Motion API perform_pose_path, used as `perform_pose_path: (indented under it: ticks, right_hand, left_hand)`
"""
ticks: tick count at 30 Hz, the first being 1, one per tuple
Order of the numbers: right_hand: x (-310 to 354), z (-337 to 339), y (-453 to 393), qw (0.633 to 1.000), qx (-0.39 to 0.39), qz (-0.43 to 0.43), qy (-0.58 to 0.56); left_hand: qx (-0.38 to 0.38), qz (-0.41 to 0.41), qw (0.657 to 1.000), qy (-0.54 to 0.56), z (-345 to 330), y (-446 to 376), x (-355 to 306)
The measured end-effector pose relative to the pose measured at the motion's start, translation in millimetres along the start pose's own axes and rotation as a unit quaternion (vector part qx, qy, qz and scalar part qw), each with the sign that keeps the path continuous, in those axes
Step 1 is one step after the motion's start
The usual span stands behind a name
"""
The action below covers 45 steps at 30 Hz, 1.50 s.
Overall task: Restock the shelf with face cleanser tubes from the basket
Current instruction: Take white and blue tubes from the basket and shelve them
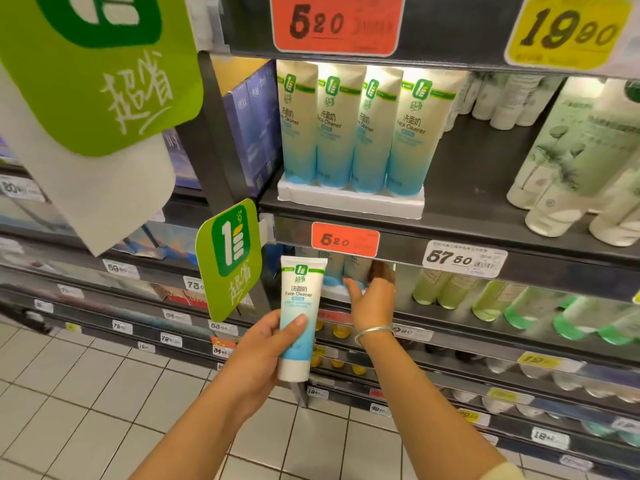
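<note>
Tube (298, 313) of face cleanser gripped in left hand (258, 344), cap end down, label facing out, thumb across the front; held upright just left of right hand, prob. so it can go straight in standing like the rest. Right hand (372, 299) reaching under the shelf edge (450, 237) w/ red 5.20 tag (344, 239), fingers curled round a tube in the lower row (346, 268) — looks like steadying or shifting it to make room; fingertips partly hidden, so exact grip hard to read. Silver bangle (374, 332) on that wrist. Above both hands, four matching tubes (349, 129) standing caps down in a white tray (349, 202), fronts lined up, same product. Right of the right hand, green bottles (485, 299) on same lower level. Green promo flag (228, 258) sticking out just left of the held tube. Basket not in view. Judged mid-restock: next tube ready, slot being prepped.
</note>
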State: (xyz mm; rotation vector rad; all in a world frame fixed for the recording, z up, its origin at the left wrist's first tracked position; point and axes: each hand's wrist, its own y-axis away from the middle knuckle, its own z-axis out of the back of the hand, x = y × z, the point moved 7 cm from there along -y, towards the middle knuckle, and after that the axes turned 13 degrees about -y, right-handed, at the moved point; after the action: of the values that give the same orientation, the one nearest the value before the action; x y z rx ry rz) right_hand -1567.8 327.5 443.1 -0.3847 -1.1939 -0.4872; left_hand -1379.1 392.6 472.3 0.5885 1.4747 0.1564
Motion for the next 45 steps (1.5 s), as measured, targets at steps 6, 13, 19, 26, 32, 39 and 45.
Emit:
perform_pose_path:
  ticks: [6,13,19,26,32,39,45]
  right_hand:
    - [-0.2,9.1,1.4,0.999,0.046,-0.022,0.002]
    - [-2.5,43.3,42.2,0.964,0.169,-0.055,-0.199]
    - [-5.0,54.6,54.0,0.922,0.277,-0.113,-0.246]
    - [-13.2,74.0,36.3,0.932,0.198,-0.107,-0.283]
    - [-3.9,81.7,17.1,0.979,0.111,-0.01,-0.173]
    - [-0.7,62.9,-1.8,0.993,0.095,-0.002,-0.077]
    - [3.7,53.5,-12.2,0.996,0.08,0.031,-0.028]
  left_hand:
    - [-0.002,-0.003,1.0,0.001,-5.7,-5.6,0.7]
    - [-0.005,-0.004,0.999,-0.043,-43.1,-25.9,4.8]
    - [0.041,-0.04,0.992,-0.115,-85.7,-46.7,-11.2]
    - [0.041,-0.07,0.986,-0.146,-118.3,-54.0,-25.5]
    - [-0.051,-0.082,0.985,-0.142,-114.3,-58.7,-39.1]
    - [-0.07,-0.093,0.984,-0.135,-104.8,-63.5,-44.3]
    - [-0.079,-0.094,0.984,-0.128,-101.9,-62.1,-43.2]
